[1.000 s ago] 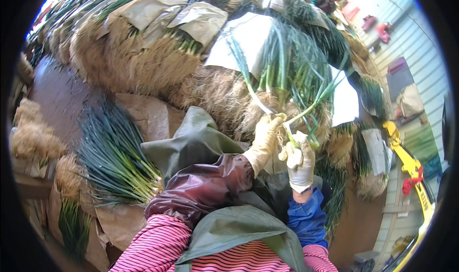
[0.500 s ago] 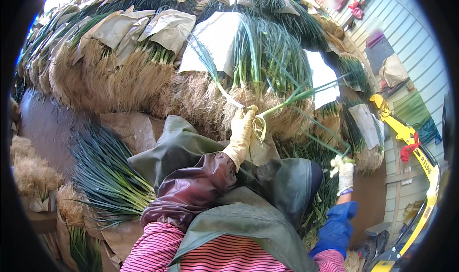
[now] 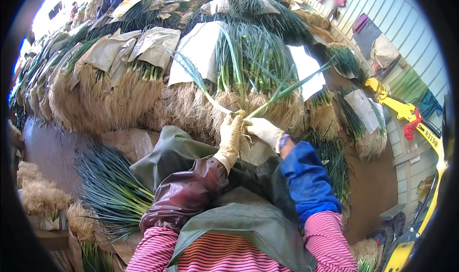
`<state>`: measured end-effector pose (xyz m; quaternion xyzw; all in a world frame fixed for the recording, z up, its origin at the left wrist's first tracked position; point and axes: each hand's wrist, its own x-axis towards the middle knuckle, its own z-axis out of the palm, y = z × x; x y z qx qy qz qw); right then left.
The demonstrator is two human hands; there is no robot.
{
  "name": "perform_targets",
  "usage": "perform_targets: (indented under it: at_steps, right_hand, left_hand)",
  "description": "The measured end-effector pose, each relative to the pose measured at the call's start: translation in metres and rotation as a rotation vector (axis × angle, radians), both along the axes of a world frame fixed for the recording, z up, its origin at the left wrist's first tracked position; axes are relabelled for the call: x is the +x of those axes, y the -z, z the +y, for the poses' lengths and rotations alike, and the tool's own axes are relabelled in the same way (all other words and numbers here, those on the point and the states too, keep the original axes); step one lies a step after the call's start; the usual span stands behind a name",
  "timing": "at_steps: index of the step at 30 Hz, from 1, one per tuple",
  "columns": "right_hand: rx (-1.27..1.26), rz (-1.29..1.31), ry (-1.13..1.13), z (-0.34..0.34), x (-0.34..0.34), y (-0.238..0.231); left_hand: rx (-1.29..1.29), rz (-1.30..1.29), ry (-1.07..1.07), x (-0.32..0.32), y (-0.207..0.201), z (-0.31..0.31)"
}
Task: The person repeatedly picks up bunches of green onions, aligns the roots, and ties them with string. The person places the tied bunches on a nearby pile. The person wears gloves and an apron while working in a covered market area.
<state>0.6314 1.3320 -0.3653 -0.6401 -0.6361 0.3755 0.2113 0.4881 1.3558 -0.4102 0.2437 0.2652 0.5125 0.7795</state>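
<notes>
In a pale glove, my left hand [image 3: 230, 134] is closed round green onions, held upright above my lap. One onion [image 3: 213, 101] leans left with a white stalk, and another stalk [image 3: 273, 100] leans right with long green leaves. My right hand [image 3: 265, 131], gloved too, meets the left at the base of the right stalk, its fingers pressed together there. The exact grip of its fingertips is partly hidden. Pale roots hang below the hands. A loose heap of green onions [image 3: 114, 188] lies at my left.
Bundled green onions [image 3: 260, 57] with shaggy roots stand in rows ahead, partly covered by paper sheets [image 3: 197, 52]. Green leaves [image 3: 332, 159] lie right of my knee. A yellow machine arm [image 3: 404, 110] with a red cloth rises at the far right. Root bundles [image 3: 40, 188] sit at the left.
My right hand has come from the lower right, where it held out pale and green scraps, up to my left hand. The left keeps its hold on the onions.
</notes>
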Motion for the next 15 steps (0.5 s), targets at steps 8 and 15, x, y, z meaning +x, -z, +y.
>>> perform_targets:
  at_steps: [8, 15]
  right_hand:
    - [-0.150, -0.190, 0.020, 0.000, -0.019, -0.030]
    - [-0.312, -0.227, -0.427, -0.020, -0.023, -0.041]
  left_hand:
    - [-0.021, 0.069, -0.015, -0.011, 0.020, 0.012]
    - [-0.122, 0.067, -0.080, -0.007, 0.014, 0.015]
